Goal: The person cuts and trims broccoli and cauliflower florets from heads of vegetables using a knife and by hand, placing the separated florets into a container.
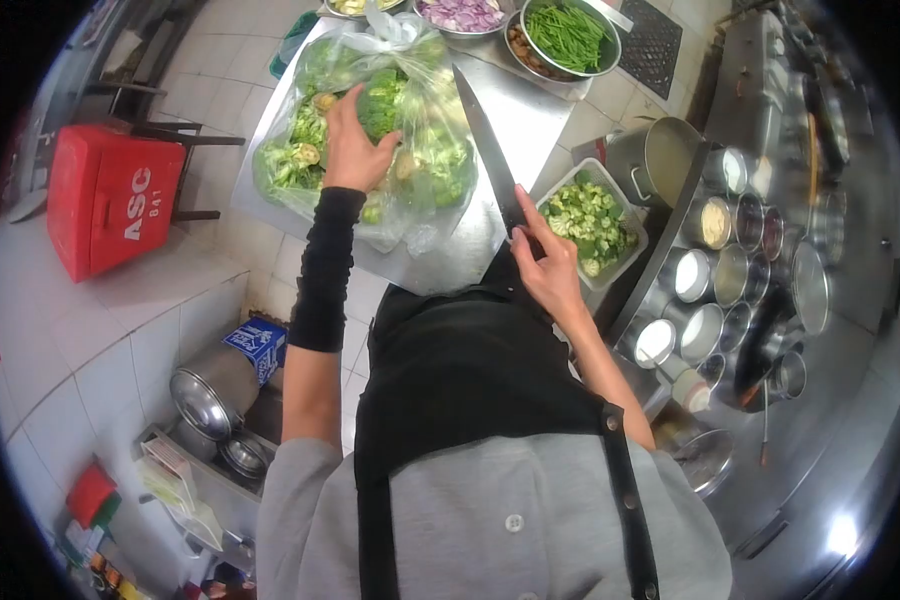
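Note:
A clear plastic bag (432,215) full of broccoli lies on the metal worktable. My left hand (358,150), with a black sleeve at the wrist, reaches into its open side. Thumb and fingers curve round a dark green broccoli head (380,108); part of the fingers is hidden behind it. In my right hand (552,268) is the handle of a large kitchen knife (485,140). Its blade points away from me over the table, just right of the bag. Beside that hand, a white plastic tub (610,270) holds cut broccoli florets (588,225).
Bowls of green beans (568,38) and chopped onions (462,14) stand at the table's far edge. To the right are a big pot (660,160) and a steel counter with several seasoning containers (692,275). A red box (115,200) sits left.

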